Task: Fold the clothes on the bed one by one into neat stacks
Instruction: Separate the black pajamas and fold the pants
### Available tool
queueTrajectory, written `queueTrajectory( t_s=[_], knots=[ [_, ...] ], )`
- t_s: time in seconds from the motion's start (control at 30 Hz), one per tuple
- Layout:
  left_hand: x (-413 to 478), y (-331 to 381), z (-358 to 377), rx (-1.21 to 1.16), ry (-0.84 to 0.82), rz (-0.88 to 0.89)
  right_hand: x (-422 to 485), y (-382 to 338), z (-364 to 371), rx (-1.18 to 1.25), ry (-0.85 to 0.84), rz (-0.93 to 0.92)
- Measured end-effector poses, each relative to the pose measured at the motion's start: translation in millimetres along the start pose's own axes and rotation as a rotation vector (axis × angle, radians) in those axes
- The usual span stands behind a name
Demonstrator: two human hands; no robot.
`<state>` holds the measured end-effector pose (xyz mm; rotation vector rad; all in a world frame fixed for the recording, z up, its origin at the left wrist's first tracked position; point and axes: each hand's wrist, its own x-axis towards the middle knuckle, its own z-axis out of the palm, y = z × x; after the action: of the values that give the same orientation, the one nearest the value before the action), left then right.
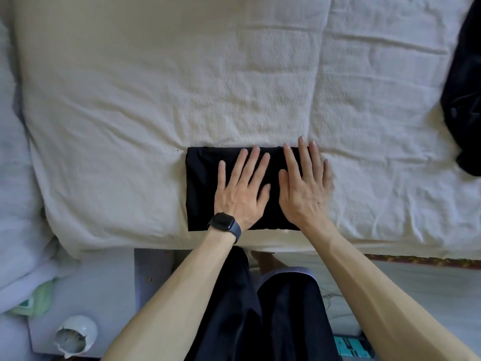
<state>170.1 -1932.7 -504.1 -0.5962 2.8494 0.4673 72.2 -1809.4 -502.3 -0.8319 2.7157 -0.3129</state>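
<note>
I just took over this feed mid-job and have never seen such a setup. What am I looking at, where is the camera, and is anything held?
There is no machine: a person works with bare hands. The single picture comes from a camera worn on the head, looking forward and down. The left hand, with a watch on its wrist, and the right hand lie flat, fingers straight, on a black garment folded into a rectangle. Nothing is gripped; both hands only press. It rests on a wrinkled pale sheet. More dark clothing lies at the right edge.
</note>
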Motion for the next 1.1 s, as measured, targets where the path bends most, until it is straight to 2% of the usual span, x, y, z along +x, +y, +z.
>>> queueTrajectory(
  t_s=[0.13, 0.47, 0.63, 0.73, 0.87, 0.97, 1.03, 1.1],
  knots=[
    [4, -37, 19, 0.037, -0.106, -0.042, -1, 19, 23, -0.082, -0.153, 0.011],
    [-6, -101, 14, 0.175, -0.185, -0.241, 1, 24, 47, -0.029, -0.192, 0.069],
    [-5, -94, 9, 0.201, -0.24, -0.289, 5, 20, 42, -0.019, -0.259, 0.086],
    [-11, -79, -5, 0.086, -0.174, -0.476, 1, 10, 23, -0.005, -0.247, 0.153],
    [-22, -57, -32, -0.079, -0.078, -0.707, -12, 0, -11, 0.21, -0.214, 0.477],
    [-23, -55, -47, -0.411, -0.064, -0.869, -12, 6, -38, 0.498, -0.179, 0.642],
    [-19, -61, -53, -0.701, -0.076, -0.985, -6, 14, -48, 0.715, -0.251, 0.77],
    [-13, -71, -53, -0.866, -0.115, -1.057, 2, 26, -53, 0.795, -0.352, 0.8]
  ],
)
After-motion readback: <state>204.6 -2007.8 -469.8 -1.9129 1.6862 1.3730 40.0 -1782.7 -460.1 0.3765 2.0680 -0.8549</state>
